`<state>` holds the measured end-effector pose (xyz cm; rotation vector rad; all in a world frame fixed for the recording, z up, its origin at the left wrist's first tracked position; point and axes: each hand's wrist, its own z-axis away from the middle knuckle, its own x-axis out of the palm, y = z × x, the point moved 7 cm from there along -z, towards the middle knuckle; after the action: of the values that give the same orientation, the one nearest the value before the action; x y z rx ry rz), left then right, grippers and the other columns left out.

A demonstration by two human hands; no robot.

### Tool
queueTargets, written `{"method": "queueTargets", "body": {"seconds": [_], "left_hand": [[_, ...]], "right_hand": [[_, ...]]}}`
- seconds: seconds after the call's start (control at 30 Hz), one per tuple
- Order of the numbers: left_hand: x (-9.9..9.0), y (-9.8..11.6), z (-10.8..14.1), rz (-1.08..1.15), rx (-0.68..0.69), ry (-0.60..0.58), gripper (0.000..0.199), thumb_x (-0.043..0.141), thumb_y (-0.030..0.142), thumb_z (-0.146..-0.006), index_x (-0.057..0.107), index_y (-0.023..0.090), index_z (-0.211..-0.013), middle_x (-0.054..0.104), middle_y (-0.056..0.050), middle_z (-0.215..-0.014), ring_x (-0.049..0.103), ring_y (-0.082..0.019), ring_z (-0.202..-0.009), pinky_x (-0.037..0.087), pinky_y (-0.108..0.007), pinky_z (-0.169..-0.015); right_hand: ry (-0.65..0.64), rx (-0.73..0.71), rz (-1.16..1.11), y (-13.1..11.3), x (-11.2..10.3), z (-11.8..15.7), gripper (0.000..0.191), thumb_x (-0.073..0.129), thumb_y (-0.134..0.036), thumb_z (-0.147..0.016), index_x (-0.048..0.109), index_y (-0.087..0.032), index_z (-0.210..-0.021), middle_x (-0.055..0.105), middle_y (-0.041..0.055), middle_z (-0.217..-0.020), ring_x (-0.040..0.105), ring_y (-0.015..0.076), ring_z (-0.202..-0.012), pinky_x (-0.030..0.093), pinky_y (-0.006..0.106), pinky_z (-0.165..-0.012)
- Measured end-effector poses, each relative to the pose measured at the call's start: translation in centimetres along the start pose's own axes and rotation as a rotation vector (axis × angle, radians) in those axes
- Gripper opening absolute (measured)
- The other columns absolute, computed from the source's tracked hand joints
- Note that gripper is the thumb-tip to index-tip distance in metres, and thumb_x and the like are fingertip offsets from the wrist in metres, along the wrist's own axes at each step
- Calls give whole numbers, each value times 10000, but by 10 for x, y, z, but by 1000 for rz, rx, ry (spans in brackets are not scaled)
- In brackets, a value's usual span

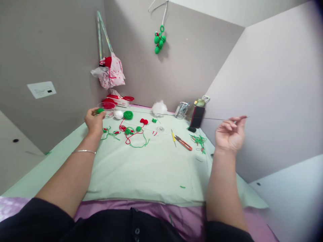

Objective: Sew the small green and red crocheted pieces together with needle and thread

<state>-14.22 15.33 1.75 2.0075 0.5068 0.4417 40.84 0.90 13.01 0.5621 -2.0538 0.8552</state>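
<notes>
My left hand (pixel 95 121) is closed on a small green crocheted ball (pixel 100 110) at the table's left side. A thin dark thread (pixel 161 114) stretches from there across to my right hand (pixel 230 132), raised at the right, with thumb and forefinger pinched on its end. Below the thread lie a green yarn ball (pixel 128 115), a white yarn ball (pixel 118 114), a red bow (pixel 143 121) and tangled red yarn (pixel 122 128). Whether a needle is in either hand is too small to tell.
Orange thread snips (pixel 184 143) and a yellow crochet hook (pixel 173 136) lie right of centre. Behind them stand a phone (pixel 197 117), a clear pen cup (pixel 182 110) and white stuffing (pixel 159 108). Green yarn pieces (pixel 199 141) lie near my right forearm. Walls enclose the table.
</notes>
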Motion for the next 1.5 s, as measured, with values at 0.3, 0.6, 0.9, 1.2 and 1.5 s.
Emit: {"method": "queueTargets", "body": {"seconds": [0.3,0.6,0.9,1.2,1.5], "left_hand": [[95,74,111,413,-201,-656,492,867,295,-666,660,191,-1099,697,-49,-1069,728,-184,-865,588,-385,-876],[112,89,150,546,-369,-910,357,845,327,-735,726,180,-1037,754,-106,-1097,715,-253,-1032,544,-466,-1019],[110,83,148,594,-462,-882,295,835,322,-753,740,207,-1007,759,-83,-1099,719,-217,-988,541,-425,-1034],[112,81,149,542,-364,-804,340,861,325,-719,699,212,-996,709,-30,-981,673,-172,-921,542,-404,-983],[106,100,154,359,-52,-747,371,819,329,-748,624,196,-1034,703,-72,-1092,681,-216,-1023,537,-388,-964]], "right_hand": [[-289,323,585,94,46,61,271,897,-390,-649,713,-222,-756,570,-29,-663,431,61,-524,352,176,-424],[-640,314,1020,148,69,130,166,769,-363,-813,782,-198,-833,677,30,-829,493,96,-595,385,259,-528],[-462,538,773,162,61,134,249,830,-368,-726,689,-179,-808,649,-13,-701,544,91,-548,465,259,-556],[-486,531,801,171,60,144,225,804,-365,-739,738,-173,-836,632,-20,-669,525,88,-531,426,256,-535],[-293,641,698,183,41,142,323,870,-338,-648,745,-167,-891,630,-30,-655,531,88,-557,459,255,-568]]}}
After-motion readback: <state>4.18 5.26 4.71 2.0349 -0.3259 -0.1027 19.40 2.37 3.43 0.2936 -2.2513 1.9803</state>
